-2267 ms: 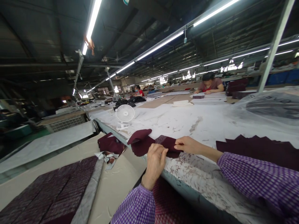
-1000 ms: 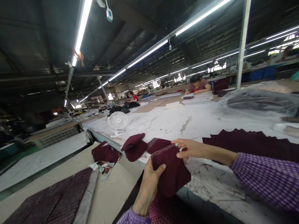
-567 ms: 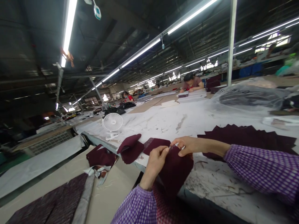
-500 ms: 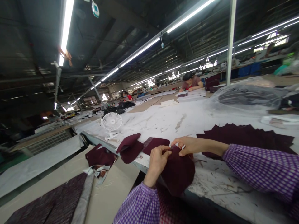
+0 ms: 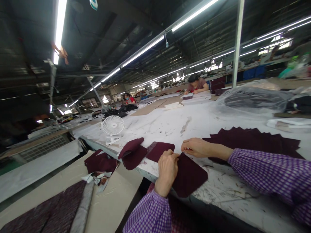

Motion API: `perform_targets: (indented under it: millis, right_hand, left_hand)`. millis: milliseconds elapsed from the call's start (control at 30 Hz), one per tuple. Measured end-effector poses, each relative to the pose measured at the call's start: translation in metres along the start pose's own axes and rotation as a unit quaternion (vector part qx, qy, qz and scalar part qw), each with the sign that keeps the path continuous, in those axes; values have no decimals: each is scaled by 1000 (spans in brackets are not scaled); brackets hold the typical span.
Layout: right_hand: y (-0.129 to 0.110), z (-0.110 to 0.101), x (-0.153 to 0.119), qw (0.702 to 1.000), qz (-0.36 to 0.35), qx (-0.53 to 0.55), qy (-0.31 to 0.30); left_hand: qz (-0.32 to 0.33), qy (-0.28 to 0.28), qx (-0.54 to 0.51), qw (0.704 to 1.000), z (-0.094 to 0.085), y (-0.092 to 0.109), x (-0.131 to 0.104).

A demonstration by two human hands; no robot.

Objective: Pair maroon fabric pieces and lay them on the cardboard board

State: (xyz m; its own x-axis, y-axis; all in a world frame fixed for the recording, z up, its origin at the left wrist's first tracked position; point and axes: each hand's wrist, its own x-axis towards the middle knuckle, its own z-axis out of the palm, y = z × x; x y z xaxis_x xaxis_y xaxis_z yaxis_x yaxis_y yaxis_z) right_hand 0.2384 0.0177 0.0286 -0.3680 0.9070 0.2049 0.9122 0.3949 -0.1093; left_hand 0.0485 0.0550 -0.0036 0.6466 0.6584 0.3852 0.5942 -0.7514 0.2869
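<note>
My left hand (image 5: 167,170) and my right hand (image 5: 195,147) both pinch the top edge of a maroon fabric piece (image 5: 190,174) that lies over the near edge of the white table (image 5: 184,126). Another maroon piece (image 5: 159,150) lies flat just beyond my left hand. A folded maroon piece (image 5: 132,152) sits to its left. A fanned stack of maroon pieces (image 5: 252,140) is spread out behind my right forearm.
A small white fan (image 5: 112,126) stands on the table at the left. A clear plastic bag (image 5: 252,100) lies far right. Maroon scraps (image 5: 99,163) rest on a lower beige board (image 5: 116,194). Two people work at distant tables. A metal post (image 5: 236,42) rises behind.
I lifted one maroon piece off the pile toward me, brought both hands to its top edge, and now it lies lower and flatter on the table edge.
</note>
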Motion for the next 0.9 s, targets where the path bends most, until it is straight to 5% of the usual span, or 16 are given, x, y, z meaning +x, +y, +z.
perform_targets:
  millis: [267, 533, 900]
  right_hand:
    - [-1, 6, 2, 999, -13, -45, 3]
    - [0, 18, -3, 982, -72, -175, 23]
    - [-1, 22, -11, 965, -132, -226, 21]
  left_hand:
    - [5, 9, -11, 1000, 3, -3, 1]
    - [8, 31, -135, 990, 7, -17, 1]
    - [72, 15, -26, 997, 4, -13, -5]
